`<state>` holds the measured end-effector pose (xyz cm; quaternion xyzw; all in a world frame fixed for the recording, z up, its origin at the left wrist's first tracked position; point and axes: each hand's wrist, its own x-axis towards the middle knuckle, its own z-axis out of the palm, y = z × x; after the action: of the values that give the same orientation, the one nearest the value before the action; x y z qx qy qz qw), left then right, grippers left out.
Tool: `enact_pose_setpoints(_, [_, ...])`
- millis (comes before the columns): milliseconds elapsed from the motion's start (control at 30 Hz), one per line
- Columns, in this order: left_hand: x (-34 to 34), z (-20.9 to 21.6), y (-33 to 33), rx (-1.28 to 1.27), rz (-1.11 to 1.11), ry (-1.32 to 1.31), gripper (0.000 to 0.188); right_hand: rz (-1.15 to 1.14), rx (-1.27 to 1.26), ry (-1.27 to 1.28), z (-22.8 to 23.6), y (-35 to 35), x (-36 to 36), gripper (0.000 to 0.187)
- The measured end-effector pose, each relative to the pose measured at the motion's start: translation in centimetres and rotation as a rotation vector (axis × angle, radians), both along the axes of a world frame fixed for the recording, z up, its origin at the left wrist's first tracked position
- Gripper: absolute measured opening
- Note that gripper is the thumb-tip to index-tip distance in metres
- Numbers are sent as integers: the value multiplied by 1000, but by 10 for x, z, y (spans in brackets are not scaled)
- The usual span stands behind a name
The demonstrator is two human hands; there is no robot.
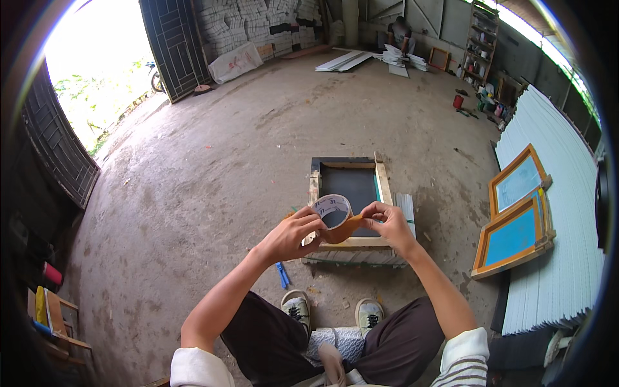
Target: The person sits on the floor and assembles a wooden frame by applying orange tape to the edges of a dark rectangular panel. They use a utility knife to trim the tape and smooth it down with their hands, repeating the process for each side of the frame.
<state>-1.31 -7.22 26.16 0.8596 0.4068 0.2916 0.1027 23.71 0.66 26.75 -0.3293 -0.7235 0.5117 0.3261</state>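
Note:
In front of me, above a wooden frame [383, 184] with a dark panel, I hold a roll of brown tape [342, 233] with a printed white core. My left hand [290, 235] grips the roll from its left side, fingers curled round the rim. At the other side my right hand [391, 227] is closed in a pinch on the tape's loose end, with a short strip pulled away from the roll. The wooden frame lies on a stack of pale sheets [405, 213] on the floor. Near my left shoe lies a blue cutter-like tool [282, 275].
At right, two wooden screen frames [480, 258] lean on a tall stack of pale sheets [567, 213]. Far back, a person [401, 33] crouches beside white boards [345, 60]. A shelf rack [480, 45] stands back right; a dark open door [173, 48] back left.

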Motion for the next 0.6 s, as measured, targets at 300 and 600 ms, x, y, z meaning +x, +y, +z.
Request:
enact_pose_setpoints(300, [0, -27, 17, -185, 100, -108, 44, -334, 83, -115, -35, 39, 4, 13])
enact_pose_setpoints(600, [-10, -31, 27, -286, 293, 209, 49, -348, -5, -269, -35, 35, 21, 14])
